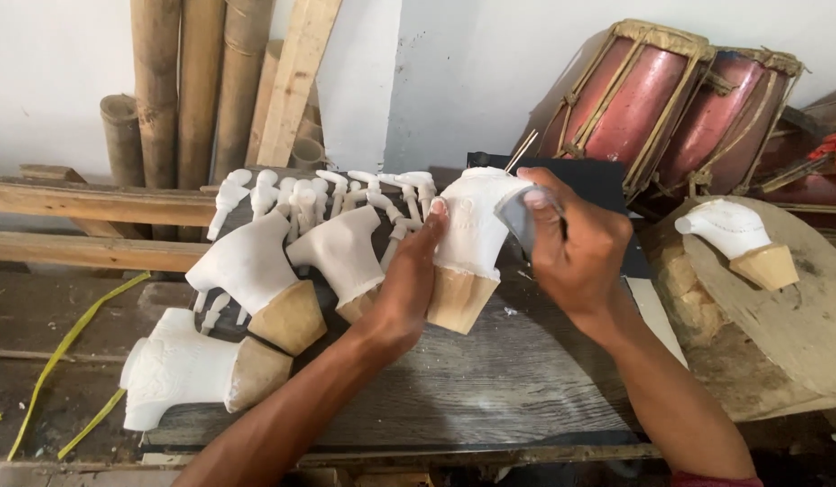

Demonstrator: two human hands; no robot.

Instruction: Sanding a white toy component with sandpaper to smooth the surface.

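On the right side, up against the white wall, two big red drums (670,99) laced with tan cord are leaned together, easily the bulkiest stuff in view. To the left, a bunch of bamboo poles (179,81) and a pale plank (296,81) are propped upright in the corner. A grey weathered workboard (508,379) is laid across the middle, and a round wooden slab (797,316) is set just beside it on the right, with one white carved piece (734,230) on a tan wooden base lying on top.

Three more white carved torsos (247,298) with wooden bases are lined up on the left part of the board, touching each other, and a row of small white carved arms (328,194) is laid behind them. A yellow strap (66,347) is draped over the dark bench on the far left.

Near the centre, just above the board, a white carved figure (472,230) on a tapered wooden base is held upright-ish, tilted a bit. It's gripped from the left by the left hand (409,289), thumb up against its side. A small grey piece of sandpaper (519,215) is pinched in the right hand (576,248) and pressed to the figure's upper right edge. A thin stick (521,150) is poking up behind the figure.
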